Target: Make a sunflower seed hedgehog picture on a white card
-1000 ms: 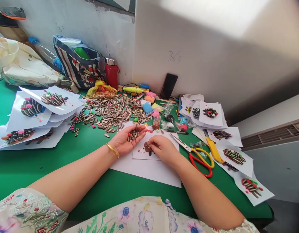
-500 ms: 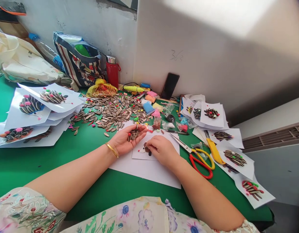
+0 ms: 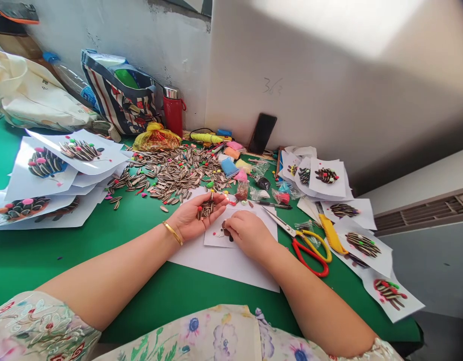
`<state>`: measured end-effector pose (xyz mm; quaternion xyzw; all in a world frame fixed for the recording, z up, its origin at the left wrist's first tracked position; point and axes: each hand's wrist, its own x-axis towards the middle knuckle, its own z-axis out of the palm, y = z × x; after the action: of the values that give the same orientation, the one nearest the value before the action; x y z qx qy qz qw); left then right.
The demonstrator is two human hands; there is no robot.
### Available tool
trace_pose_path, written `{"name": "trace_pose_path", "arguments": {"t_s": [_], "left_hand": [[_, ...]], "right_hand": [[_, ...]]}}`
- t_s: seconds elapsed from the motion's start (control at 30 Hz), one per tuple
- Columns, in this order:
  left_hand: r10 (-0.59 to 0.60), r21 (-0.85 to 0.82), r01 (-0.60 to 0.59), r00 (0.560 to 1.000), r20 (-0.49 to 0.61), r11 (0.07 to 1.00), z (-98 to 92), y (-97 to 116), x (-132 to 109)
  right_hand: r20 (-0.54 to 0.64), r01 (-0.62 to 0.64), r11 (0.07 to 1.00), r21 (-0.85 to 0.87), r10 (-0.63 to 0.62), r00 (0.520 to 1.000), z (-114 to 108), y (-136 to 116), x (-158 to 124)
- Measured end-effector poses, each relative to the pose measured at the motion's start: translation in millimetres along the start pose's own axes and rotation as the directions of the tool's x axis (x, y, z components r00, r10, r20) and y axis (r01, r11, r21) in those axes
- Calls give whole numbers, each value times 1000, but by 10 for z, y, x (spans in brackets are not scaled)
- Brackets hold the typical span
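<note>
My left hand [image 3: 196,215] is palm up and cupped, holding a small heap of striped sunflower seeds [image 3: 206,208]. To its right, my right hand [image 3: 249,233] is bent down over a small white card [image 3: 216,240], thumb and fingers pinched together. They touch a brown clay shape [image 3: 227,231] on that card; whatever sits between the fingertips is hidden. Small dark and pink dots show just left of the brown shape. Beneath the card lies a larger white sheet [image 3: 231,271].
Loose sunflower seeds [image 3: 171,170] spread across the green table behind my hands. Scissors [image 3: 306,245] and a yellow cutter [image 3: 332,233] lie right. Finished seed cards [image 3: 362,244] are stacked on both sides. Clay packets [image 3: 229,167], a phone [image 3: 262,133] and a red flask [image 3: 173,113] stand behind.
My right hand has shifted very slightly on the brown clay shape. My left hand stays cupped around the seeds; the whole view has moved a little.
</note>
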<state>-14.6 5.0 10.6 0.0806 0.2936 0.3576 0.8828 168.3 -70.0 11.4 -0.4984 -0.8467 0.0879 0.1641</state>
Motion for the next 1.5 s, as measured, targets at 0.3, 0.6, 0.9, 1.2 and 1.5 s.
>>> {"name": "trace_pose_path", "arguments": {"t_s": [0.3,0.6,0.9,1.2,1.5], "left_hand": [[-19,-42,20,1000,24,999,-10,3,-2],[-44,-94,47,998,44,994,28,1,-46],[-87,-81,90,996,34,993,125,-112,-108],[-135,-69,137,990,40,988,148,-183,-133],[-102,-57,104,994,35,993,104,-107,-104]], "right_hand": [[-57,13,1000,26,-12,998,-56,-23,-41],[-300,-16,1000,24,23,954,-13,-25,4],[-341,-49,997,-64,24,940,-8,-175,223],[-340,-25,993,-117,-16,940,30,-219,269],[-248,-136,790,598,344,906,-95,-228,151]]}}
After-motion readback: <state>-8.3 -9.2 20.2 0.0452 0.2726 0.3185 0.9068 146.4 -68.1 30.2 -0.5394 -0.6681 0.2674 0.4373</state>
